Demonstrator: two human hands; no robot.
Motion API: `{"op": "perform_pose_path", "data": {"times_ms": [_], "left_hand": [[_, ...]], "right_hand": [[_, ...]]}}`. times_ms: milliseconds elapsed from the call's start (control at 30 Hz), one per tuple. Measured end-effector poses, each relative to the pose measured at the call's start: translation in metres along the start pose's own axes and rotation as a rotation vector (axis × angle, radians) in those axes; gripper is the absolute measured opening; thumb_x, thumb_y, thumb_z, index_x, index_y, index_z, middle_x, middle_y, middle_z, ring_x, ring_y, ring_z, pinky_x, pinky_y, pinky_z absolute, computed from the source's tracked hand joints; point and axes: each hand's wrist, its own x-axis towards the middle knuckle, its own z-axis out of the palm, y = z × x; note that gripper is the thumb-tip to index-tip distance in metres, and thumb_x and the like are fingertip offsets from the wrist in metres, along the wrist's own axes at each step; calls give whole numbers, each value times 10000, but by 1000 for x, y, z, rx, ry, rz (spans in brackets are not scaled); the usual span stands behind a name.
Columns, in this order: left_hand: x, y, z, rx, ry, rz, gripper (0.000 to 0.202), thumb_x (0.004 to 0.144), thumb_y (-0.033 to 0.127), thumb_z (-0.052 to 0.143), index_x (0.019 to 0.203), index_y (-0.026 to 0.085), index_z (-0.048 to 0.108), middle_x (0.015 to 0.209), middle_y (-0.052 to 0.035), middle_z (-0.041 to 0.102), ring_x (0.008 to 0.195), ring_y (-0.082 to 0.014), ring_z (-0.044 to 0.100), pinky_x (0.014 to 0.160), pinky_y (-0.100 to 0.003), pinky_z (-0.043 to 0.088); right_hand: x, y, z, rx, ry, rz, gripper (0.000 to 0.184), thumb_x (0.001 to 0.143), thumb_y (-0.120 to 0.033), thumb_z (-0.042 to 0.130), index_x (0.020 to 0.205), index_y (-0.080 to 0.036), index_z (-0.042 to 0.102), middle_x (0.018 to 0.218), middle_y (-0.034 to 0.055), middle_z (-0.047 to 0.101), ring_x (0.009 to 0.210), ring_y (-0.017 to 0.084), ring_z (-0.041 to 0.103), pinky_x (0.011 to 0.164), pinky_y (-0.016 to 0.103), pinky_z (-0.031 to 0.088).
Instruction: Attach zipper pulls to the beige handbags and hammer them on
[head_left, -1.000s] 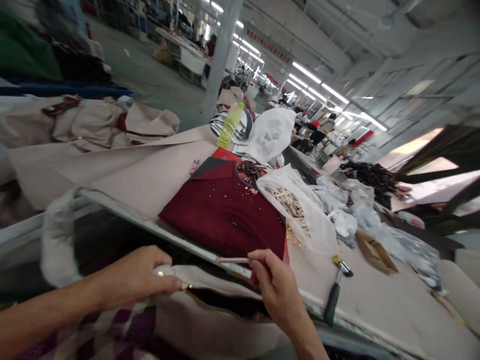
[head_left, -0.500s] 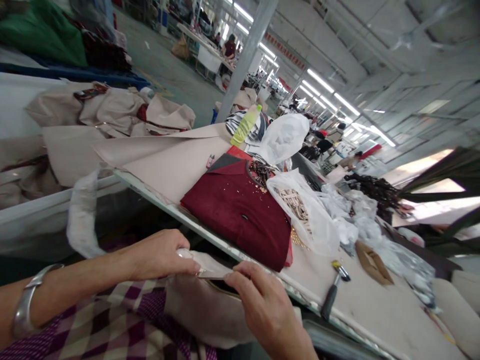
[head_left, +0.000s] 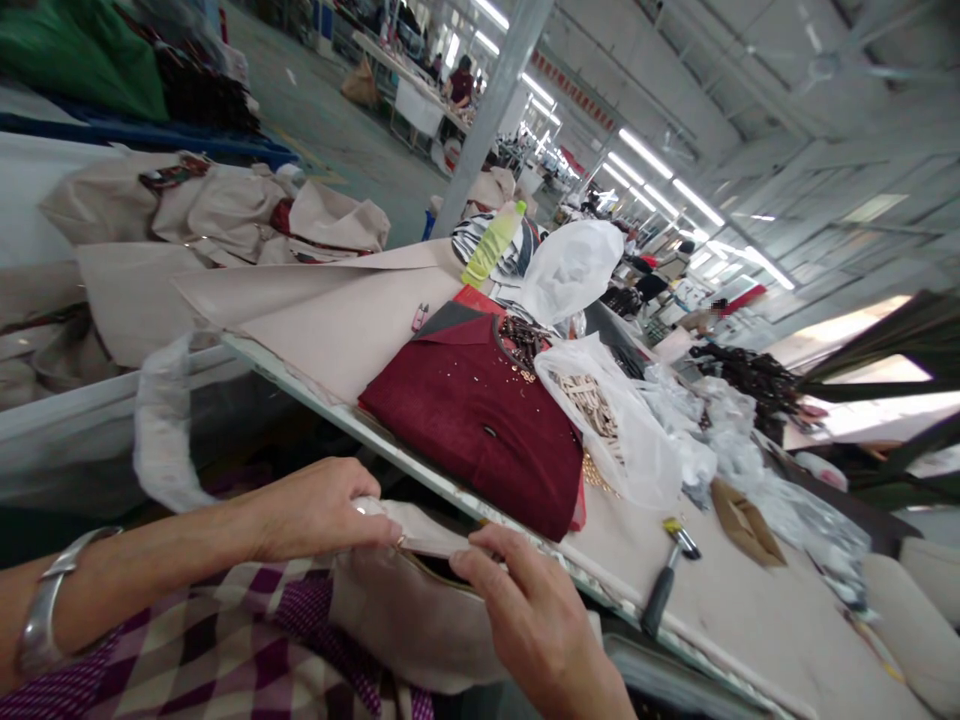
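Observation:
My left hand (head_left: pixel 315 510) is closed on the top edge of a beige bag (head_left: pixel 420 610) that rests on my lap, over purple checked cloth (head_left: pixel 225 650). A silver bangle (head_left: pixel 41 610) circles that wrist. My right hand (head_left: pixel 525 610) pinches the same bag edge from the right, fingers pressed onto the rim by the dark opening. Both hands sit just below the near edge of the work table (head_left: pixel 750 620).
A dark red garment (head_left: pixel 480 410) lies on the table beside clear plastic bags (head_left: pixel 622 430) of small parts. A hammer (head_left: pixel 667 580) lies to the right of my hands. Beige material (head_left: pixel 322 310), a yellow-green bottle (head_left: pixel 491 245) and a pillar (head_left: pixel 487 110) stand farther back. People work in the distance.
My right hand moved left and down from the table edge onto the bag rim, and the thin stick it held is no longer seen. The view shifted slightly.

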Motion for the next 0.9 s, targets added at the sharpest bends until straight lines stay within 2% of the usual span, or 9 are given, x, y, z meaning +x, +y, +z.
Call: {"op": "perform_pose_path", "data": {"times_ms": [333,500,633,733,800,900], "left_hand": [[-3,4,3,-19,14,-46,325,638,502,609,618,177,613,588,14,496,578,-133,433,505,-244,255],[2,-9,2,-70,18,-39,359,633,531,592,586,181,529,570,19,445,557,-124,384,497,-247,226],[1,-24,-1,-194,-3,-35,423,645,600,586,625,188,493,558,26,442,531,-126,404,506,-243,241],[2,-30,-1,-199,17,-31,395,685,562,559,623,180,480,552,37,411,541,-113,384,529,-238,223],[3,-30,1,-162,24,-28,369,705,519,557,618,164,501,562,39,420,565,-107,377,547,-231,221],[6,-32,8,-131,67,-34,413,707,553,592,608,154,545,550,47,433,560,-106,390,544,-218,245]], "right_hand": [[2,-3,2,-6,-19,-17,383,1137,-240,235,1124,-207,616,1037,68,678,872,178,670,732,263,520],[-19,11,5,3,-110,9,387,1119,-186,222,1178,-191,604,1040,83,667,870,203,677,711,284,542],[-56,31,2,136,-40,143,308,1100,-148,332,1157,-195,631,1006,77,660,874,169,682,741,227,552],[-76,36,-9,279,-125,307,300,1057,-101,421,1167,-232,666,1040,58,661,931,151,684,808,202,552],[-75,31,-19,280,-167,424,254,1032,-125,497,1127,-250,697,1100,56,664,988,167,680,867,230,544],[-56,18,-24,231,-58,518,123,1004,-183,600,1064,-218,702,1119,69,677,1037,208,657,927,293,516]]}}
